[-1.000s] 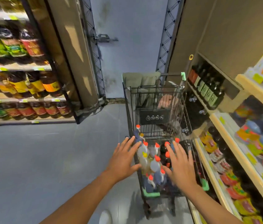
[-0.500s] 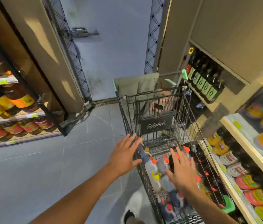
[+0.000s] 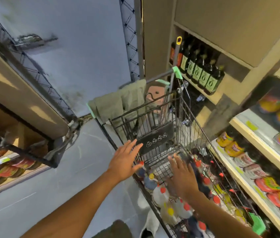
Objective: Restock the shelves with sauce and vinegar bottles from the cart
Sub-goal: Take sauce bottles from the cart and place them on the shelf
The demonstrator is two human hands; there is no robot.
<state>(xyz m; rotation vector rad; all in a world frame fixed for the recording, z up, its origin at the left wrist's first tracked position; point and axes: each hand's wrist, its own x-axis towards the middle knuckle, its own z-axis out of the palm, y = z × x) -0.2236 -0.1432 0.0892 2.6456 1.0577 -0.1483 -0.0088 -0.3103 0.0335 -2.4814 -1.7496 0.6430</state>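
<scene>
Both empty, fingers spread: left hand (image 3: 125,162) over the black wire shopping cart (image 3: 155,134) rim, right hand (image 3: 182,177) above red-capped clear plastic bottles (image 3: 160,194) beneath it, likely choosing one.

**Hovering over the cart (image 3: 153,117)**

We hold our left grip (image 3: 124,163), fingers straight, above the cart's left rim. Our right grip (image 3: 184,179), fingers spread, is over the red-capped bottles (image 3: 160,194) inside. Stocked shelves (image 3: 264,150) stand just beside it.
</scene>
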